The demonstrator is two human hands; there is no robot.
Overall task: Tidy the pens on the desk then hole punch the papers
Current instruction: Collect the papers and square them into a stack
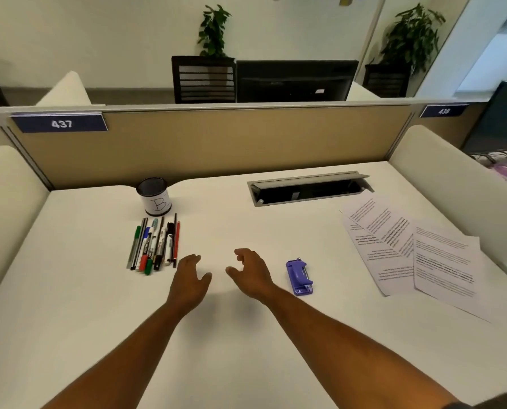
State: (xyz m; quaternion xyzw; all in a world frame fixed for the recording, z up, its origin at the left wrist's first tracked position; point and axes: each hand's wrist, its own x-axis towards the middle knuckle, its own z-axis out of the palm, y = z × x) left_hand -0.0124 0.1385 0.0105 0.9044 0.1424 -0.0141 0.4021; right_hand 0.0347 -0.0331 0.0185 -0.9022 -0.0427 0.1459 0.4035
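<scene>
Across the white desk (pixel 246 349), boxed in by a tan partition (pixel 216 143) carrying tags 437 and 438, the task's things lie in 3 groups. Largest are the loose papers (pixel 417 252), fanned untidily at the right; next the row of pens (pixel 154 246) at the left, just in front of the dark cup (pixel 154 196) marked B; smallest the purple hole punch (pixel 299 277), between the hands and the papers. Both hands hover empty over the middle: the left hand (pixel 188 283) sits just beside the pen row with fingers spread, the right hand (pixel 252 274) loosely curled, near the punch. Tidying looks not yet begun; gathering the pens as a bundle, tips aligned, before dropping them upright into the cup would likely suit. Behind the partition stand a chair, a monitor and 2 plants.
</scene>
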